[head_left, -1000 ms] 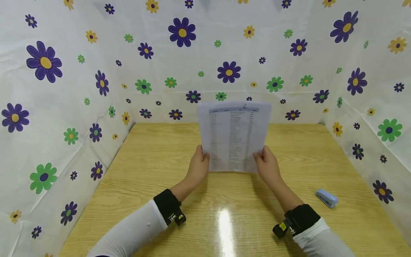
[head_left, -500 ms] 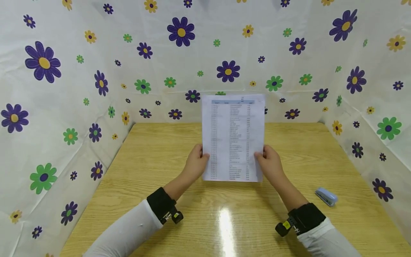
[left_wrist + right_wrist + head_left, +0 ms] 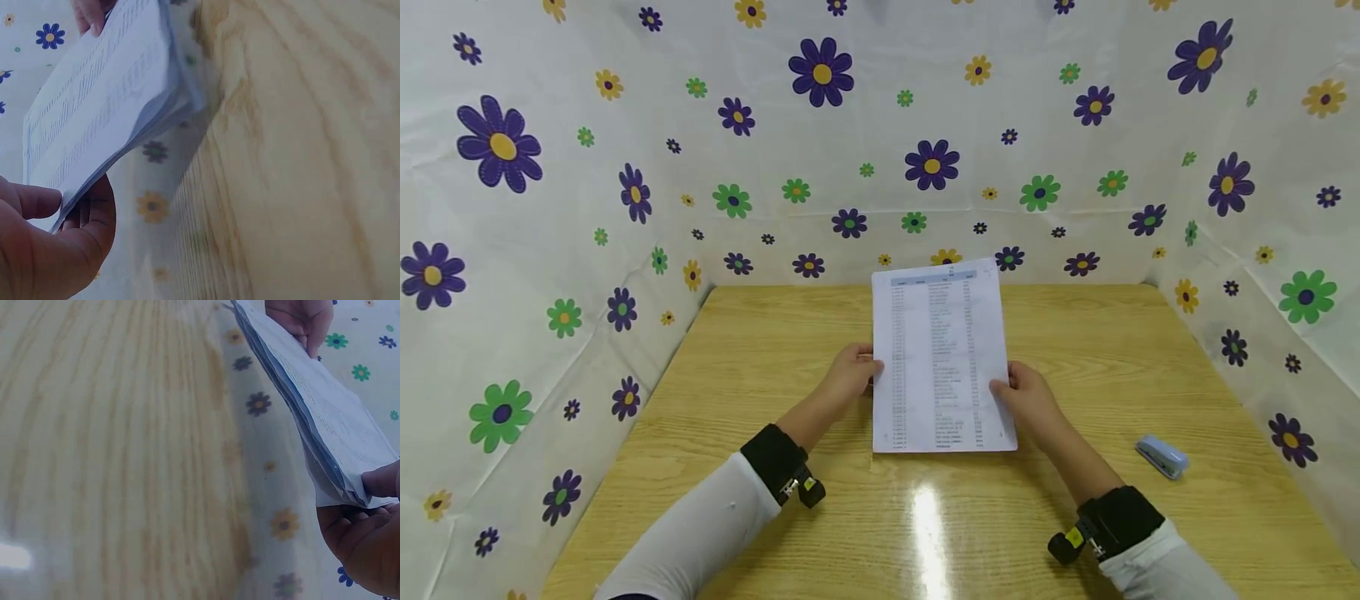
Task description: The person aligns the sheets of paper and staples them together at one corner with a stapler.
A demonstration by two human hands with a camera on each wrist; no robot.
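A stack of printed paper sheets (image 3: 940,367) is held up over the middle of the table, its printed table of columns facing me. My left hand (image 3: 848,372) pinches the left edge, thumb on the front and fingers behind. On the right edge my right hand (image 3: 1028,400) grips the same way, a little lower. Both wrist views show several layers along the lower edge of the paper stack (image 3: 106,112), slightly fanned apart. In the right wrist view the right thumb (image 3: 382,480) presses on the top sheet.
A light blue stapler (image 3: 1162,457) lies on the wooden table (image 3: 760,350) to the right of my right hand. White cloth with printed flowers (image 3: 760,150) hangs round the back and sides. Each wrist bears a black band with a small camera.
First the stack stood more upright as its lower edge came down. Now its top has dropped and it leans slightly to the left. Both hands still hold it; the stapler stays put.
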